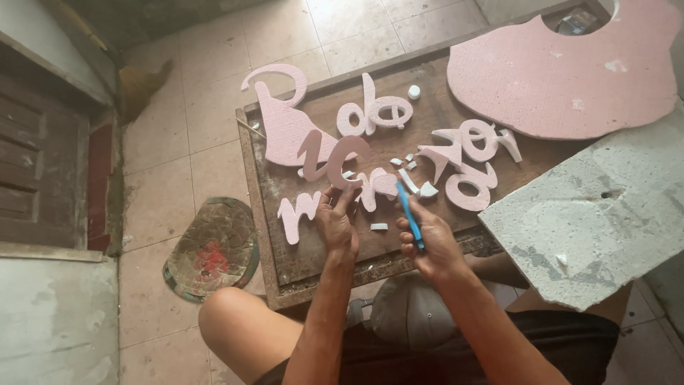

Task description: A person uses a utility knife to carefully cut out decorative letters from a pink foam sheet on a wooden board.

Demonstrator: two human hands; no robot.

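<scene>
Holding a pink foam letter strip [356,187] down on the wooden board [285,249], the left hand [336,224] has fingers curled over the strip's near edge, thumb and fingertips pinching it; grip is closed on the foam. Right hand [427,246] is fisted around a blue-handled knife [411,214], fully closed on the handle. Knife long axis runs near-right to far-left, tip pointing at the strip just right of the left-hand fingers, approx. touching or just short of the foam; contact pt. cannot be confirmed. Strip lies directly far of both hands, long axis left-right across the board; left hand is nearer it, right hand sits just beside, slightly nearer the person. White offcuts [417,184] lie just far of the blade. Other pink cut letters [467,160] spread far and right. Large pink foam sheet [563,75] lies far right; grey slab [598,214] overlaps the board's right edge. Board rests on a tiled floor [185,142]; round stained mat [211,246] lies left of the board.
</scene>
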